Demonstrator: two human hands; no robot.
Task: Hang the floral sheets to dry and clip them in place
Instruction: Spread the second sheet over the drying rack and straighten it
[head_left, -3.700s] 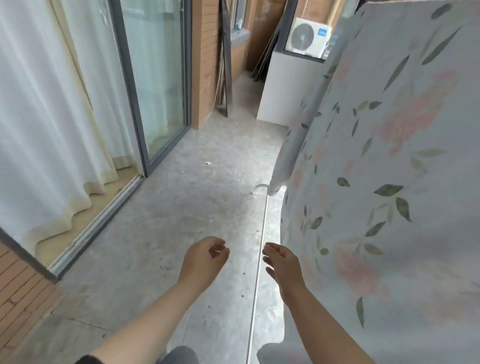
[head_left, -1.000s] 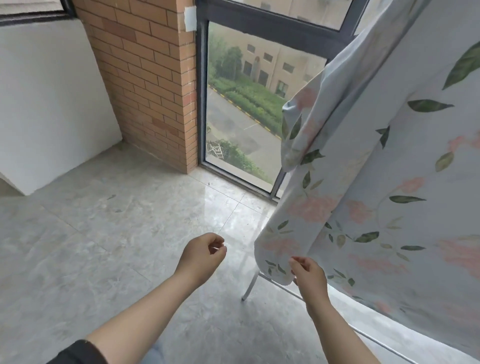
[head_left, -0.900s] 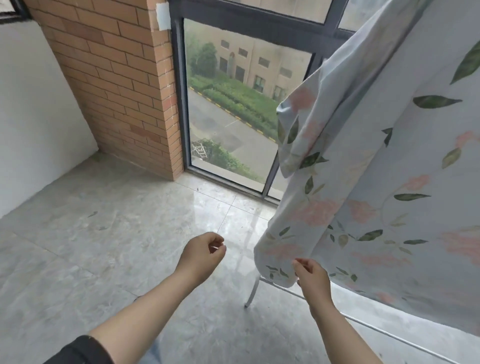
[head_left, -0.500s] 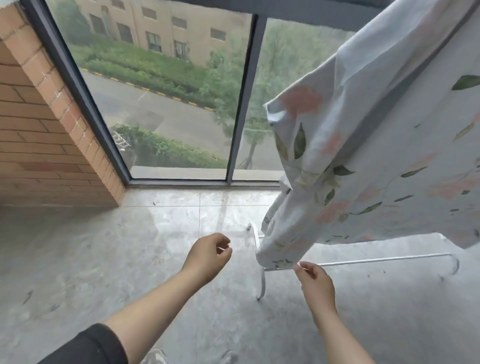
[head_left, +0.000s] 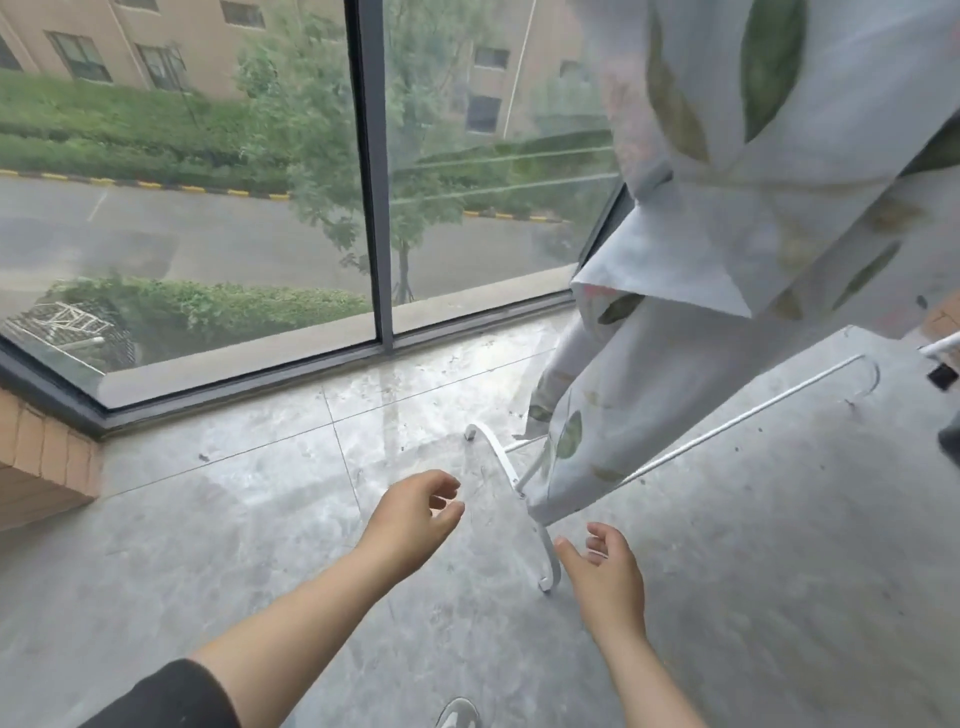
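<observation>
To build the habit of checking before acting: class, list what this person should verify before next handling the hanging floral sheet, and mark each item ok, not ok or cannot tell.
1. Left hand free: ok, fingers relaxed, holding nothing.
2. Right hand free: ok, open just below the sheet's corner, not touching it.
3. Floral sheet spread flat: not ok, this end hangs bunched and folded.
4. Sheet clear of the floor: cannot tell, its lowest corner hangs close to the drying rack base.
5. Clips in place: cannot tell, none visible and the top rail is out of view.
</observation>
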